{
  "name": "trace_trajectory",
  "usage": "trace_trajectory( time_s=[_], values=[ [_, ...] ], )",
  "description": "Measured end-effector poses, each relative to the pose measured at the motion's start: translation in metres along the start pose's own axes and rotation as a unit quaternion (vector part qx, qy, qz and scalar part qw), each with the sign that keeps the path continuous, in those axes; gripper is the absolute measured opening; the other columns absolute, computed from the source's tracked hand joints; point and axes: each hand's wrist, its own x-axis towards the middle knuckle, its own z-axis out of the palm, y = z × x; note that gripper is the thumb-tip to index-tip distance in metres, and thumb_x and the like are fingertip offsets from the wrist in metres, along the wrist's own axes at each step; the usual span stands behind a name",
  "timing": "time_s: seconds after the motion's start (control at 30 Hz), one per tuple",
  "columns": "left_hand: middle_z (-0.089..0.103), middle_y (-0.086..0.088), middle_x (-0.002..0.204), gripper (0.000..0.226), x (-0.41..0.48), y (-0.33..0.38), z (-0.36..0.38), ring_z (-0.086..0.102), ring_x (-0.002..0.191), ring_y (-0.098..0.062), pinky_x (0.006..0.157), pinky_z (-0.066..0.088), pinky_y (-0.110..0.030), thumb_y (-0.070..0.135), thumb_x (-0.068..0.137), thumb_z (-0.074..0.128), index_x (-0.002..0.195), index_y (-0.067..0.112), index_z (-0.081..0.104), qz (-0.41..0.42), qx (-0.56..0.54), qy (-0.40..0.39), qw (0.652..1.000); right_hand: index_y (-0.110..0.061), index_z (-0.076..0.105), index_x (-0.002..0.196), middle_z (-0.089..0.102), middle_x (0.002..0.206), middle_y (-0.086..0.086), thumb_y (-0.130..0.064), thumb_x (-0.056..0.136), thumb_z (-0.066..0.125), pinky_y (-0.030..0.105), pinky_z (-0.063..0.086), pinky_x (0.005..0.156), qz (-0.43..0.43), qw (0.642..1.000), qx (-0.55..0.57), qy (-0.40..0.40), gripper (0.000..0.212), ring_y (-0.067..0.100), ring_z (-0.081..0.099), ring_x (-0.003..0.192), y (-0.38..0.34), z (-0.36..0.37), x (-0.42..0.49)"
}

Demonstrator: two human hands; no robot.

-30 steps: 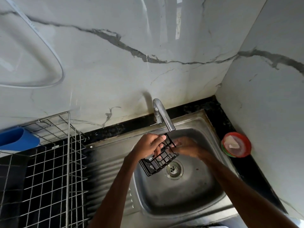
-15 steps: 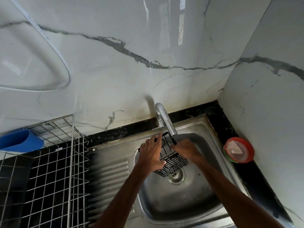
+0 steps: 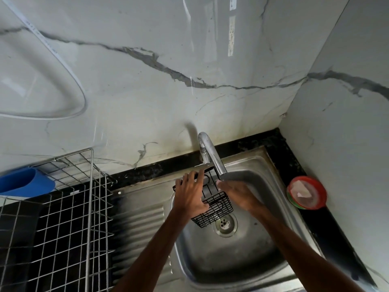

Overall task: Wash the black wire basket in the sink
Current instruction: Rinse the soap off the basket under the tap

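Note:
A small black wire basket (image 3: 216, 207) hangs tilted over the steel sink (image 3: 265, 245), just below the chrome tap (image 3: 212, 159) and above the drain (image 3: 224, 224). My left hand (image 3: 191, 192) lies over its left side with the fingers spread along the wire frame, holding it. My right hand (image 3: 237, 194) presses flat against the basket's right side, fingers pointing left under the spout. Part of the basket is hidden behind my left hand. I cannot tell whether water runs from the tap.
A tall silver wire rack (image 3: 63, 207) stands on the black counter at the left, with a blue plastic container (image 3: 25, 182) behind it. A red dish holding soap (image 3: 306, 191) sits on the counter at the right, close to the marble side wall.
The basket has swung from lying across the hands to hanging more upright below the tap. My left hand shifted onto its left side; my right hand slid along its right side.

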Motion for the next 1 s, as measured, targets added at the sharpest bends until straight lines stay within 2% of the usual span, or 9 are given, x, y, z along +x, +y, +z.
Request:
trace_trajectory(
  time_s=[0.1,0.23,0.4,0.5,0.6,0.67,0.73,0.83,1.0],
  values=[
    [0.034,-0.01,0.154,0.121,-0.006,-0.002,0.005,0.038,0.139,-0.03,0.114,0.036,-0.047,0.054,0.071,0.082,0.161,0.022,0.006,-0.002,-0.003,0.004,1.0,-0.028,0.028,0.157,0.035,0.16,-0.002,-0.057,0.101,0.042,0.03,0.024,0.113,-0.088,0.995,-0.017,-0.042,0.064,0.018,0.032,0.148,0.001,0.01,-0.022],
    [0.033,-0.007,0.154,0.118,-0.011,-0.005,0.007,0.036,0.138,-0.027,0.112,0.036,-0.045,0.052,0.072,0.081,0.16,0.023,0.007,0.014,-0.003,0.005,1.0,-0.033,0.003,0.161,0.008,0.168,-0.007,-0.074,0.095,0.034,0.033,0.01,0.122,-0.12,0.991,-0.023,-0.051,0.084,0.006,0.01,0.15,0.017,0.025,-0.018],
    [0.032,-0.005,0.154,0.118,-0.013,-0.008,0.004,0.034,0.139,-0.025,0.115,0.033,-0.046,0.051,0.07,0.079,0.16,0.024,0.008,0.034,-0.023,0.013,0.999,-0.032,0.017,0.16,0.016,0.168,-0.003,-0.091,0.082,0.019,0.043,0.013,0.125,-0.076,0.994,0.067,-0.048,0.098,0.013,0.015,0.153,0.011,0.027,-0.001],
    [0.04,-0.004,0.146,0.118,-0.016,-0.011,0.003,0.039,0.132,-0.024,0.112,0.034,-0.046,0.051,0.068,0.08,0.158,0.025,0.008,0.02,-0.052,0.038,0.998,-0.026,0.017,0.16,0.01,0.168,0.0,-0.084,0.086,0.012,0.043,0.01,0.124,-0.038,0.991,0.118,-0.055,0.094,0.015,0.012,0.154,0.014,0.025,0.007],
    [0.046,-0.006,0.14,0.117,-0.017,-0.016,0.002,0.044,0.126,-0.026,0.107,0.037,-0.049,0.048,0.063,0.083,0.155,0.025,0.014,0.014,-0.082,0.071,0.994,-0.033,0.025,0.157,0.019,0.163,-0.011,-0.093,0.079,0.017,0.032,0.014,0.123,-0.027,0.988,0.14,-0.06,0.099,0.002,0.018,0.15,0.046,0.023,0.018],
    [0.043,-0.007,0.144,0.117,-0.016,-0.017,0.0,0.041,0.13,-0.026,0.11,0.035,-0.05,0.044,0.062,0.08,0.157,0.023,0.015,0.008,-0.09,0.061,0.994,-0.041,0.023,0.156,0.015,0.16,-0.016,-0.091,0.083,0.021,0.038,0.011,0.125,-0.008,0.989,0.135,-0.056,0.089,0.005,0.015,0.149,0.06,0.022,0.02],
    [0.043,-0.007,0.144,0.118,-0.016,-0.018,0.0,0.041,0.13,-0.026,0.11,0.035,-0.051,0.046,0.061,0.079,0.158,0.024,0.014,0.009,-0.09,0.052,0.995,-0.031,0.019,0.159,0.012,0.16,-0.013,-0.091,0.083,0.023,0.042,0.01,0.124,0.026,0.99,0.131,-0.047,0.097,0.009,0.015,0.147,0.048,0.023,0.013],
    [0.043,-0.007,0.142,0.121,-0.015,-0.021,0.006,0.043,0.129,-0.028,0.109,0.036,-0.054,0.048,0.061,0.078,0.157,0.027,0.009,0.017,-0.087,0.043,0.995,-0.018,0.012,0.161,0.007,0.169,0.008,-0.071,0.094,0.015,0.044,0.01,0.124,-0.021,0.988,0.141,-0.053,0.085,0.023,0.011,0.155,0.022,0.03,0.008],
    [0.044,-0.01,0.141,0.121,-0.018,-0.031,0.015,0.045,0.126,-0.029,0.106,0.04,-0.057,0.057,0.063,0.084,0.158,0.028,0.014,0.016,-0.125,0.072,0.989,-0.044,0.004,0.158,-0.001,0.164,-0.018,-0.069,0.098,0.023,0.034,0.009,0.12,-0.123,0.974,0.173,-0.075,0.068,0.007,0.003,0.153,0.0,0.046,0.005]
  ],
)
